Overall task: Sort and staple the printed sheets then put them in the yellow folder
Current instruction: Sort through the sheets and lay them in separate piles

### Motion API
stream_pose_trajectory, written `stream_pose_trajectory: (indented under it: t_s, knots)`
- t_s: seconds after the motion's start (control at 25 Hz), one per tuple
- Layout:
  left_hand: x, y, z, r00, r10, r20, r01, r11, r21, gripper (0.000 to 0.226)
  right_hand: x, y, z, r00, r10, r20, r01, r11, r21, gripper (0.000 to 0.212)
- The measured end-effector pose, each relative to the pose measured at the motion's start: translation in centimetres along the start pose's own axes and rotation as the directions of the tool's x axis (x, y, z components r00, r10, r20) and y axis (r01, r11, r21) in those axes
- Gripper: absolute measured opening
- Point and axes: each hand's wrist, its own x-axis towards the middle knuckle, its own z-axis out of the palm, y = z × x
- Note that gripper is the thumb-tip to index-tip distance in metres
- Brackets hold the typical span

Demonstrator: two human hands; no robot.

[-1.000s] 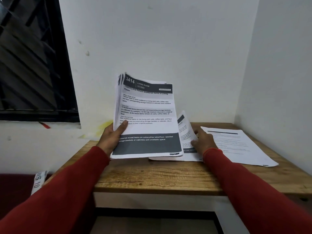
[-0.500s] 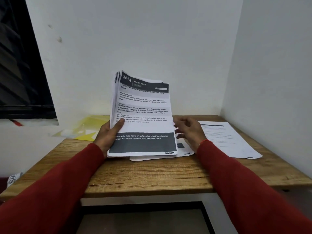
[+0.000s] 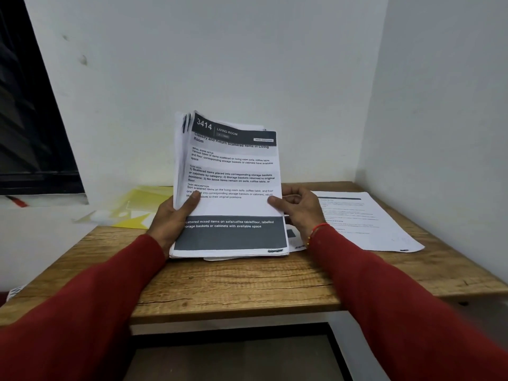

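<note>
Standing on the worktop [image 3: 247,281], the stack [image 3: 233,185] is being pinched by left hand [image 3: 171,218] at 9 o'clock and right hand [image 3: 298,209] at 3.

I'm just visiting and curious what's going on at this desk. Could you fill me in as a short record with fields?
Surface: wooden table in a white-walled corner
Held item: thick stack of printed sheets, propped upright, top page headed 3414 Living Room
Left hand: grips the stack's left edge
Right hand: pinches the top sheet's right edge
Lying flat, right: separate printed sheet
Back left: yellow plastic folder
Stapler: not visible
</note>
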Motion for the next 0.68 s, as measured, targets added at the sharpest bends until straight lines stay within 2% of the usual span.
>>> stream_pose_trajectory:
  t_s: [0.12,0.2,0.36,0.68]
  knots:
    - [-0.04,0.24,-0.13,1.0,0.015,-0.001,-0.015,1.0,0.02,0.011,0.13,-0.26,-0.31,1.0,-0.021,-0.002,0.021,0.997,0.071,0.028]
    - [-0.02,0.28,-0.19,1.0,0.026,0.0,-0.026,0.999,0.021,0.011,0.03,-0.5,-0.36,1.0,-0.03,-0.003,0.03,0.996,0.086,0.021]
    - [-0.15,0.48,-0.17,0.999,0.047,-0.003,-0.047,0.999,0.005,0.007,-0.12,-0.68,-0.32,0.999,-0.05,-0.015,0.051,0.995,0.087,0.031]
    - [0.11,0.31,-0.44,0.998,0.057,-0.009,-0.057,0.998,0.002,0.009,-0.07,-0.84,-0.43,0.996,-0.088,-0.014,0.089,0.991,0.095,0.027]
